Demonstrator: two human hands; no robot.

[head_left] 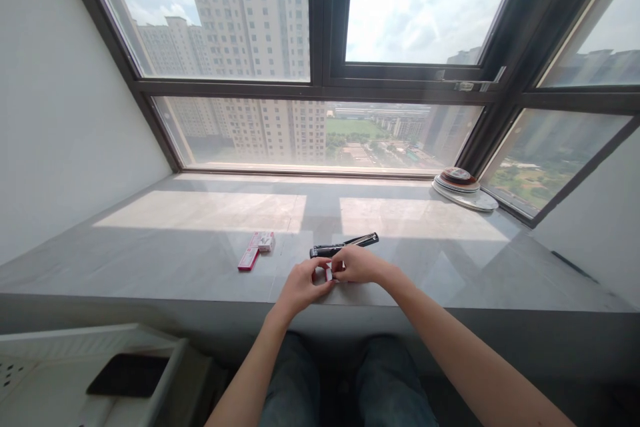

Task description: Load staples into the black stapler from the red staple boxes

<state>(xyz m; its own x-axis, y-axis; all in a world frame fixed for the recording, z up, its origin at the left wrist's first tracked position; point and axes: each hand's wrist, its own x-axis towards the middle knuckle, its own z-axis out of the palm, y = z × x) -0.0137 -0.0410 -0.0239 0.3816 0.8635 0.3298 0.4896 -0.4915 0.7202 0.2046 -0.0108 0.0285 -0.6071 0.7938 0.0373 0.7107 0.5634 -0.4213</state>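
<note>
Close to the front edge of the sill, my left hand (304, 285) holds a small white-and-red box (329, 274) between thumb and fingers. My right hand (356, 264) is pinched closed at the right side of that box, its fingertips touching or very near it. Whatever the right fingers grip is hidden. Just beyond both hands lies a black stapler (344, 245), opened up, with its metal channel showing toward the right end. Left of my hands, a long pink-and-white box (249, 257) lies flat, and a small white box (266, 242) is at its right side.
The grey stone sill (175, 260) runs under a dark-framed window (230, 88). Stacked round plates or lids (463, 188) stand in the far right corner. Below the sill at left, a dark phone-like slab (129, 375) lies in a white plastic bin (40, 407).
</note>
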